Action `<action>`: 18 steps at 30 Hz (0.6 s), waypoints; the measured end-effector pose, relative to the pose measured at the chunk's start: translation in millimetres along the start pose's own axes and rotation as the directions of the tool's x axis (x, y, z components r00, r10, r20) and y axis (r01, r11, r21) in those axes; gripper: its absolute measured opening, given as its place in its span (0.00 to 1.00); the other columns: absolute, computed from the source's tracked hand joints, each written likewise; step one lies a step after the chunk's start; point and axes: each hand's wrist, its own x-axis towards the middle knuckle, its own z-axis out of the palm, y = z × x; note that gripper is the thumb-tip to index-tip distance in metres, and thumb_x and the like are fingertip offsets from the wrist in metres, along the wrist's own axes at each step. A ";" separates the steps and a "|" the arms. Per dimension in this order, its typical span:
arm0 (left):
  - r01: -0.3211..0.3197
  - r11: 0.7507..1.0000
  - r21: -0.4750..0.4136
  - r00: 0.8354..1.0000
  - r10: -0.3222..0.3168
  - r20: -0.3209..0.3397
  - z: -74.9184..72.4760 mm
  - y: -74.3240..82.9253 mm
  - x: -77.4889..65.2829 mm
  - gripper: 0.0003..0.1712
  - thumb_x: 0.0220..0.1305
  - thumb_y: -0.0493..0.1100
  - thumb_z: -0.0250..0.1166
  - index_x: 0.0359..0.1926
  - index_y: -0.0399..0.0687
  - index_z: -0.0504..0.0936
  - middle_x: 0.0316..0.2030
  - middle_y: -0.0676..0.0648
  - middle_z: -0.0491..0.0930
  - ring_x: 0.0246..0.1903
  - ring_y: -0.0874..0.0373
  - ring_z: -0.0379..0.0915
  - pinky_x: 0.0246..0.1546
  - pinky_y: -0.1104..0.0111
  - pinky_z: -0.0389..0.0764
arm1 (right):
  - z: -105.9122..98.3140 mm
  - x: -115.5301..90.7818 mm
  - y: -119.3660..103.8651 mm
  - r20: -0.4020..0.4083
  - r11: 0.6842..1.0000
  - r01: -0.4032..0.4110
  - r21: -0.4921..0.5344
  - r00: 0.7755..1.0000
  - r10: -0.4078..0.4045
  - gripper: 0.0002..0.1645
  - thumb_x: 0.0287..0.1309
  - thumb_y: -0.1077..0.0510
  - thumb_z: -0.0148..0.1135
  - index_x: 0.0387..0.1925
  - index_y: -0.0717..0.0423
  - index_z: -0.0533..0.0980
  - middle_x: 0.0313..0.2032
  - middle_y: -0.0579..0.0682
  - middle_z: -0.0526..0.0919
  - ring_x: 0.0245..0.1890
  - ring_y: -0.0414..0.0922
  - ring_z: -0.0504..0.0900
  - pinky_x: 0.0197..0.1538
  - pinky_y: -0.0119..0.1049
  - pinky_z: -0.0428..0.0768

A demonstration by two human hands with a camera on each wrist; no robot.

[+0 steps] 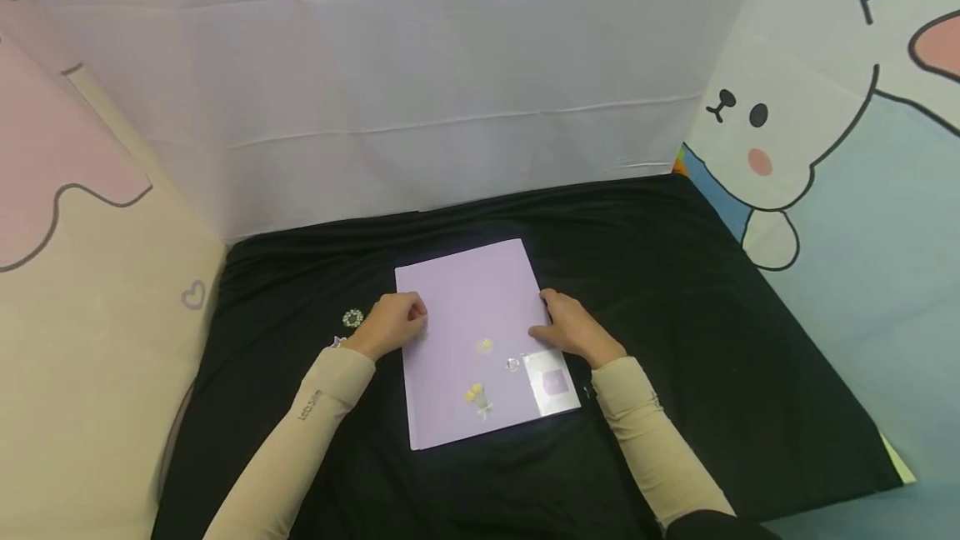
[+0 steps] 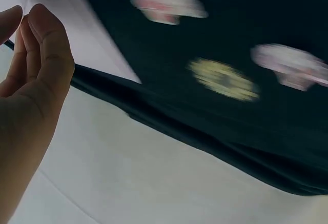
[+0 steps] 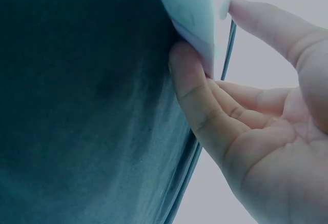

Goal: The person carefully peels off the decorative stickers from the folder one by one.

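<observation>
A pale purple folder lies on the black cloth in the head view. My right hand holds its right edge, thumb over the cover; in the right wrist view a finger touches the folder's edge. Over the left edge hovers my left hand, its thumb and fingertips brought close together. A faint small patch shows by those fingertips, too unclear to tell whether they pinch it. On the cover are a yellow tulip bouquet sticker, a smaller yellow flower sticker and a round clear piece.
A clear pocket showing a purple square sits at the cover's lower right. Left of the folder, a wreath-shaped piece lies on the cloth. Blurred pink-and-white pieces lie near it in the left wrist view. White fabric hangs behind.
</observation>
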 end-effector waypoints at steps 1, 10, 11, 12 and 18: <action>0.015 1.000 -0.010 1.000 -0.015 -0.002 -5.0 -7.2 -8.7 0.03 0.63 0.37 0.66 0.35 0.41 0.82 0.28 0.49 0.80 0.27 0.57 0.74 0.29 0.64 0.78 | -0.4 -0.1 -0.4 0.002 1.000 0.001 0.000 1.000 -0.001 0.41 0.60 0.57 0.70 0.68 0.69 0.62 0.61 0.67 0.73 0.57 0.59 0.76 0.59 0.55 0.74; 0.175 0.983 -0.047 0.984 -0.176 -0.025 -38.6 -56.5 -81.7 0.03 0.63 0.36 0.67 0.35 0.41 0.82 0.28 0.49 0.80 0.26 0.56 0.73 0.30 0.62 0.76 | -3.0 -0.2 2.8 0.001 1.000 0.028 -0.013 1.000 -0.028 0.43 0.61 0.57 0.69 0.69 0.70 0.60 0.63 0.69 0.71 0.61 0.62 0.74 0.61 0.56 0.72; 0.188 0.981 -0.048 0.982 -0.189 -0.026 -40.1 -61.4 -87.4 0.02 0.63 0.36 0.67 0.35 0.41 0.81 0.28 0.48 0.80 0.26 0.55 0.73 0.30 0.61 0.76 | -3.1 0.1 3.2 0.002 0.999 0.029 -0.016 1.000 -0.029 0.43 0.61 0.57 0.69 0.69 0.70 0.60 0.63 0.69 0.70 0.61 0.62 0.73 0.61 0.56 0.72; 0.199 0.979 -0.042 0.979 -0.200 -0.030 -41.1 -65.8 -92.9 0.02 0.63 0.35 0.67 0.35 0.41 0.81 0.28 0.48 0.80 0.26 0.55 0.73 0.29 0.61 0.76 | -3.0 0.4 3.6 0.003 0.999 0.028 -0.019 1.000 -0.028 0.43 0.61 0.56 0.69 0.70 0.71 0.59 0.64 0.69 0.70 0.61 0.62 0.73 0.62 0.56 0.71; 0.260 0.966 0.008 0.965 -0.259 -0.047 -39.6 -81.3 -118.6 0.03 0.62 0.36 0.68 0.34 0.41 0.81 0.29 0.47 0.80 0.28 0.54 0.74 0.30 0.59 0.76 | 1.8 0.5 4.3 0.027 0.999 0.026 -0.024 0.999 -0.025 0.44 0.62 0.56 0.68 0.70 0.71 0.58 0.65 0.70 0.68 0.63 0.63 0.71 0.63 0.57 0.69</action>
